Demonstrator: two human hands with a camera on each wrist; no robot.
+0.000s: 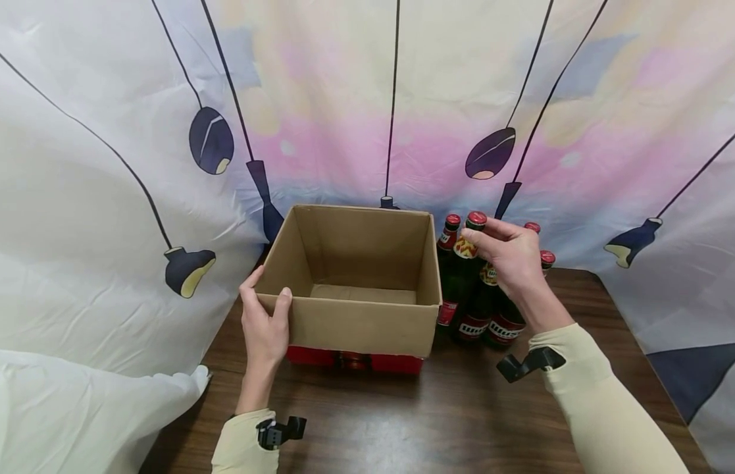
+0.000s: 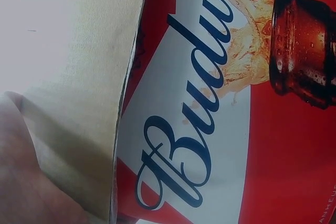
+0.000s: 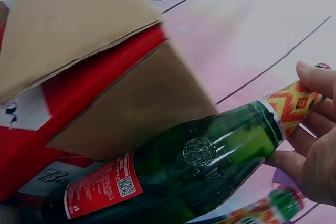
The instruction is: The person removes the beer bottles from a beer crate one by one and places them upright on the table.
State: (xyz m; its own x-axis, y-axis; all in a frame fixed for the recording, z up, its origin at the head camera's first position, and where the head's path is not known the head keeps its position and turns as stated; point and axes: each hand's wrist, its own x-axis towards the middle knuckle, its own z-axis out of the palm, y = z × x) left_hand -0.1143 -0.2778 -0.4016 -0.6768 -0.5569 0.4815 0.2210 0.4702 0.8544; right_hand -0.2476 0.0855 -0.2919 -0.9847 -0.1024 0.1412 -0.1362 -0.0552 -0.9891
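A cardboard box point(image 1: 358, 329) with its flaps folded outward stands on the table, its bare inside facing up. My left hand point(image 1: 266, 329) grips its front left corner, thumb over the rim. In the left wrist view the box's printed red side point(image 2: 294, 145) shows beneath a flap point(image 2: 84, 72). My right hand point(image 1: 512, 257) pinches a green glass bottle point(image 3: 205, 153) by its neck, just under the red cap. This bottle, with a patterned neck foil and a red label, is beside the box's right side. Whether its base touches the table is hidden.
Several more green bottles point(image 1: 503, 329) with red caps are grouped right of the box. The dark wooden table point(image 1: 462, 415) extends in front. Behind it hangs a cloth point(image 1: 343, 99) printed with lamps, and white fabric point(image 1: 77, 408) drapes at the left.
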